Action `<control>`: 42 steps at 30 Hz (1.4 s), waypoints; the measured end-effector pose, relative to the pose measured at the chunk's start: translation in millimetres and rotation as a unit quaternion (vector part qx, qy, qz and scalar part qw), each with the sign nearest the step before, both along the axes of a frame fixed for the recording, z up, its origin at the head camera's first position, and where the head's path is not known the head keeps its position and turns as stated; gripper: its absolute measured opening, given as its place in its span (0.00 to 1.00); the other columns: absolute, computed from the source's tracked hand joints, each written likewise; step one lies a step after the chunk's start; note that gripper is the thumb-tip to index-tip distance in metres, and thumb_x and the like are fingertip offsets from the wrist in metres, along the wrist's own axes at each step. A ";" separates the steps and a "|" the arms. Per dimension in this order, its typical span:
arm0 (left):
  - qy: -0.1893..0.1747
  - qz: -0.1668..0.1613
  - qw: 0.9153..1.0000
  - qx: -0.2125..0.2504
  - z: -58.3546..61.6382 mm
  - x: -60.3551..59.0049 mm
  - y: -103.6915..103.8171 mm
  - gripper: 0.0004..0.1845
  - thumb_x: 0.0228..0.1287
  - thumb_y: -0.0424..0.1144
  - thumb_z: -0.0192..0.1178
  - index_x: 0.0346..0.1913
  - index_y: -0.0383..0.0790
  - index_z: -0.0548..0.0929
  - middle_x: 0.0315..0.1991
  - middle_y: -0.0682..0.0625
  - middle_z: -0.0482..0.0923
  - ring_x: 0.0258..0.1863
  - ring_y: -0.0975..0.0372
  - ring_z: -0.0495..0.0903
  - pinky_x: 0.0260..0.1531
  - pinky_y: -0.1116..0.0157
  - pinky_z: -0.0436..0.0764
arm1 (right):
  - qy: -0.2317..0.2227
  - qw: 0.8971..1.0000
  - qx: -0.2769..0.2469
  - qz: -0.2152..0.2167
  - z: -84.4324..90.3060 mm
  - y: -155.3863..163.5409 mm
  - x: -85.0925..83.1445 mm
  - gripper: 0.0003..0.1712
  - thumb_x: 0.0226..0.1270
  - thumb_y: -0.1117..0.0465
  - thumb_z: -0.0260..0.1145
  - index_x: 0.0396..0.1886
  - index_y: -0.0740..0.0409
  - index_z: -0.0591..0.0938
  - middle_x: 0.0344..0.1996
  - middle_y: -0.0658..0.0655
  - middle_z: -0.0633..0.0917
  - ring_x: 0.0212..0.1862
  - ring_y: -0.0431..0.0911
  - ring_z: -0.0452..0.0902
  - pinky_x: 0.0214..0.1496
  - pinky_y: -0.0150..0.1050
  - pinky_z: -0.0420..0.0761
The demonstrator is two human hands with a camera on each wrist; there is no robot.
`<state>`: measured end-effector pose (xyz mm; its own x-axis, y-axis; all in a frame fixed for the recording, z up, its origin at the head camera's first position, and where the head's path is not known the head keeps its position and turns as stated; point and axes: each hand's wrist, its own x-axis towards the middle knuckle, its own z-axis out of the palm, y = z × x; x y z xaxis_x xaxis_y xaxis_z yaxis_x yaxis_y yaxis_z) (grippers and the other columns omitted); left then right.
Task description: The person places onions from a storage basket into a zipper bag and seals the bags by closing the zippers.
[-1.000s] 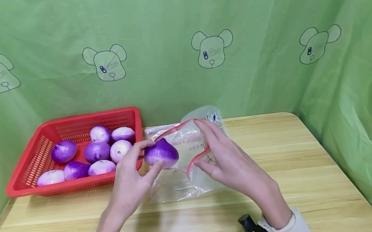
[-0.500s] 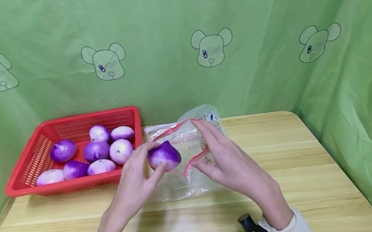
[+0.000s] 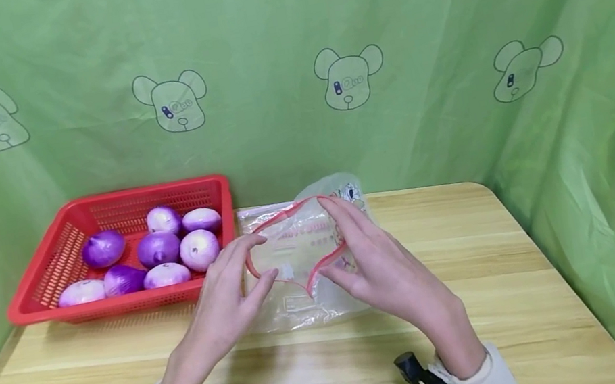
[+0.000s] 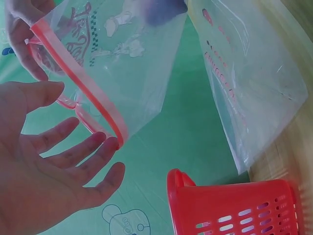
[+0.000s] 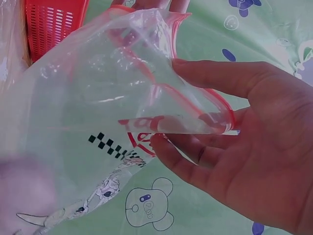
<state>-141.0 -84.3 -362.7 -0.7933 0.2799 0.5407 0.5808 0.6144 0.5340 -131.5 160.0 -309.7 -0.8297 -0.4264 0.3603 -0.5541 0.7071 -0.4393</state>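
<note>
A clear zip bag with a red zip rim is held up over the wooden table, its mouth spread wide. My right hand pinches the rim between thumb and fingers, which the right wrist view shows at the bag in my right hand. My left hand is at the other side of the mouth with its fingers spread and holds nothing; its fingertips are at the rim. A purple onion shows as a blur inside the bag.
A red plastic basket with several purple onions stands at the back left of the table. More clear bags lie flat under the held one. Green cloth hangs behind and on both sides.
The purple onion that my left hand held at the bag's mouth has left the hand and dropped into the bag. The left hand's fingers have spread. My right hand has kept its hold.
</note>
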 end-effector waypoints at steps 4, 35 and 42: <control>0.005 -0.008 1.000 -0.004 -0.4 -0.1 -0.4 0.24 0.65 0.39 0.67 0.62 0.36 0.76 0.61 0.44 0.76 0.64 0.55 0.73 0.64 0.52 0.70 | 0.002 1.000 0.006 -0.002 0.2 1.0 -0.3 0.56 0.59 0.59 0.76 0.80 0.50 0.52 0.76 0.56 0.59 0.76 0.51 0.55 0.70 0.52 0.67; 0.030 0.004 0.999 0.013 -1.9 -10.4 -6.4 0.20 0.65 0.35 0.66 0.58 0.34 0.78 0.56 0.45 0.79 0.58 0.56 0.76 0.58 0.55 0.75 | -0.012 1.000 -0.010 -0.010 2.0 8.8 -1.4 0.56 0.60 0.60 0.76 0.80 0.49 0.52 0.76 0.53 0.59 0.74 0.50 0.58 0.68 0.50 0.71; 0.029 0.027 0.999 0.028 -11.1 -19.0 -16.2 0.18 0.64 0.32 0.66 0.56 0.35 0.79 0.53 0.46 0.80 0.56 0.55 0.77 0.56 0.54 0.75 | -0.024 1.000 -0.007 -0.007 0.3 7.8 -3.2 0.55 0.60 0.61 0.75 0.80 0.51 0.52 0.77 0.53 0.58 0.73 0.50 0.60 0.68 0.48 0.71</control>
<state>-160.0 -100.5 -373.8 -0.7731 0.2062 0.5999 0.5790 0.6157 0.5345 -134.7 167.9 -309.4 -0.8521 -0.4090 0.3266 -0.5221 0.7084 -0.4749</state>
